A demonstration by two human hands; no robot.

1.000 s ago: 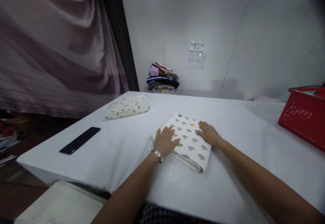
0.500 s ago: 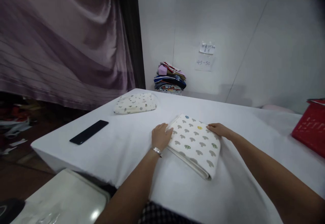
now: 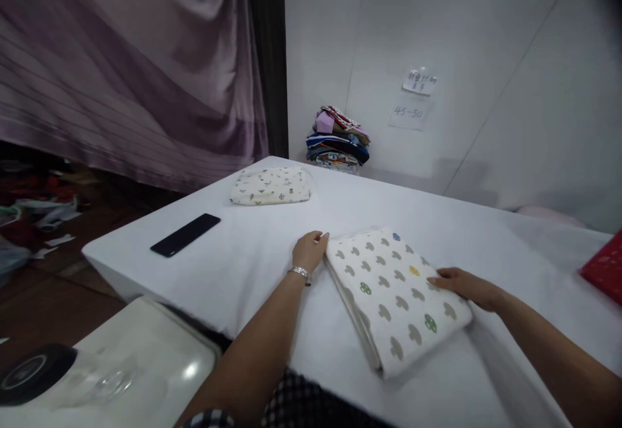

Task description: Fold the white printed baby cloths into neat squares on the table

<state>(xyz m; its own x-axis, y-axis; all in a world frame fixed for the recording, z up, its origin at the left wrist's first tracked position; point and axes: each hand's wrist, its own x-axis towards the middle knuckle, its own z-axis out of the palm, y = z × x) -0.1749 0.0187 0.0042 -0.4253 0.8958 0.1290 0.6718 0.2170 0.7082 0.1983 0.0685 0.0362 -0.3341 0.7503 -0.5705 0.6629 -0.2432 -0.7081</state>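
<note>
A folded white cloth point(image 3: 389, 279) printed with grey mushrooms and a few blue, yellow and green ones lies on the white-covered table point(image 3: 262, 266). At its far left corner, my left hand point(image 3: 310, 251), with a bracelet on the wrist, pinches the fabric between thumb and fingers. On the right, my right hand point(image 3: 464, 287) grips the side edge, its fingertips on the printed top and the rest of the grip hidden. Layered folds show along the cloth's left side.
Farther back on the table sits another folded white printed cloth point(image 3: 272, 186). A black phone point(image 3: 185, 235) lies at the left. Folded fabrics point(image 3: 337, 140) are stacked by the wall, and a red container point(image 3: 605, 269) stands at the right edge. A pale stool-like surface point(image 3: 155, 350) is lower left.
The mushroom-print cloth has turned and come nearer and to the right. My left hand has slid to its far left corner; my right hand has moved right and nearer with it. The view has shifted slightly.
</note>
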